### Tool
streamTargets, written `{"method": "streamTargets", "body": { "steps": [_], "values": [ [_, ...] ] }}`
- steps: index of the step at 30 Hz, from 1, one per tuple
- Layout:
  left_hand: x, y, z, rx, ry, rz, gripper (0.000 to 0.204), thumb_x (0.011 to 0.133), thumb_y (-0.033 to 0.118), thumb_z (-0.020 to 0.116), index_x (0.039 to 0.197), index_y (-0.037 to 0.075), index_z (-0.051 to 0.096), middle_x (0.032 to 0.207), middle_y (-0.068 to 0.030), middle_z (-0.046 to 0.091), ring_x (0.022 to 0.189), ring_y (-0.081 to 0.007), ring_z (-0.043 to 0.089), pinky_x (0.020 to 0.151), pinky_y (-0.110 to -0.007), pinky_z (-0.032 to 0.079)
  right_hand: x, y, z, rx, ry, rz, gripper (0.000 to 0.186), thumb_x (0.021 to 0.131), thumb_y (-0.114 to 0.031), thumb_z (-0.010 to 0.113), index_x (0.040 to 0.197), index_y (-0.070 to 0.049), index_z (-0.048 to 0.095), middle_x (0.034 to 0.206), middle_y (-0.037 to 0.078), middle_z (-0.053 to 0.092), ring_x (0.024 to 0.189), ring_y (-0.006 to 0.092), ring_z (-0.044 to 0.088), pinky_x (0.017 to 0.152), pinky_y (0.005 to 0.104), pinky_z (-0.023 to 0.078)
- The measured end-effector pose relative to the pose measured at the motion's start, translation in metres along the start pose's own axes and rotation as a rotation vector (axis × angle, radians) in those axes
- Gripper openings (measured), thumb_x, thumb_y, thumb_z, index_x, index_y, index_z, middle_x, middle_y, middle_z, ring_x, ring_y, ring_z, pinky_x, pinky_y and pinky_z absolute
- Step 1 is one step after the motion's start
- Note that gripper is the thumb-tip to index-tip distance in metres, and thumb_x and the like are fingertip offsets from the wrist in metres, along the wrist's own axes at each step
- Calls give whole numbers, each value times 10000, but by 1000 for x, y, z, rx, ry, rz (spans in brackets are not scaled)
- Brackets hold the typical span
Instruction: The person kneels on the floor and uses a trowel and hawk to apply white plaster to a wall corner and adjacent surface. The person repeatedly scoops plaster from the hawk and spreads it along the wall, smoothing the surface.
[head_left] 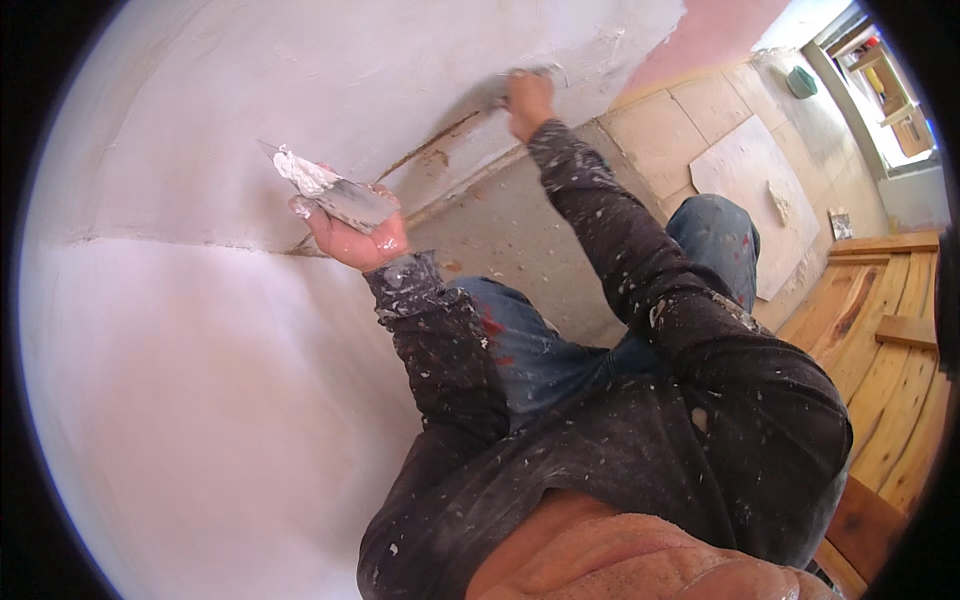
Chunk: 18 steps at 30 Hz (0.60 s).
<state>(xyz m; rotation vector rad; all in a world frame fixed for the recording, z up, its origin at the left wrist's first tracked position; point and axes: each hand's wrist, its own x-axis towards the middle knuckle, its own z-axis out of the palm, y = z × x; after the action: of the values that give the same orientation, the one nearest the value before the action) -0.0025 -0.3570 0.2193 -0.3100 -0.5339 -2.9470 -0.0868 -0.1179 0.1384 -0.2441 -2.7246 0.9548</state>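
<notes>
My left hand [362,240] is raised, palm up, in front of the white wall [230,120]. Its fingers curl round a flat metal putty knife [362,204], whose far end carries a thick heap of white putty [305,172]. Smears of the same white cover the fingers. Further off and to the right, my right hand [531,103] is closed on a thin-bladed scraper [497,100] at the foot of the wall. Motion blurs that tool, and the hand partly hides it. Just left of it, a brown gap [435,145] runs along the wall's base.
Pale floor tiles [655,130] lie beyond my knees. A white sheet [738,165] with a putty lump [778,202] rests on them at the right. Wooden planks [870,340] stand close on my right. A green container [801,82] sits near the far opening [890,85].
</notes>
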Motion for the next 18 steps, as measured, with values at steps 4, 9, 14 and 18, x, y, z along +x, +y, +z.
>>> {"method": "streamTargets", "body": {
  "steps": [4,9,14,18],
  "values": [
    [0,-9,22,-56,224,65,351,900,310,533,1196,121,517,1048,33,615,678,-66,603,533,-222,524,-39,-86,4,941,384,204,234,812,-79,463,1013,-4,556,1011,162,527,874,264,524,804,422,413],
    [1,-13,19,-16,186,45,360,902,315,530,1199,112,515,1050,30,610,661,-63,599,552,-224,529,-53,69,57,-271,123,-6,263,781,-154,585,1000,-10,599,1005,192,558,930,314,546,850,456,417],
    [0,-11,20,-37,92,39,371,902,325,524,1208,115,511,1055,23,609,676,-76,612,551,-240,535,-2,125,4,-178,292,-169,118,681,-114,684,758,-59,613,659,157,576,723,339,589,658,445,434],
    [-1,-11,23,47,213,86,377,897,314,530,1211,106,507,1050,23,613,688,-76,619,541,-231,534,18,-7,-15,36,375,59,107,718,-100,614,808,-44,600,759,118,596,790,262,579,649,393,450]
  ]
}}
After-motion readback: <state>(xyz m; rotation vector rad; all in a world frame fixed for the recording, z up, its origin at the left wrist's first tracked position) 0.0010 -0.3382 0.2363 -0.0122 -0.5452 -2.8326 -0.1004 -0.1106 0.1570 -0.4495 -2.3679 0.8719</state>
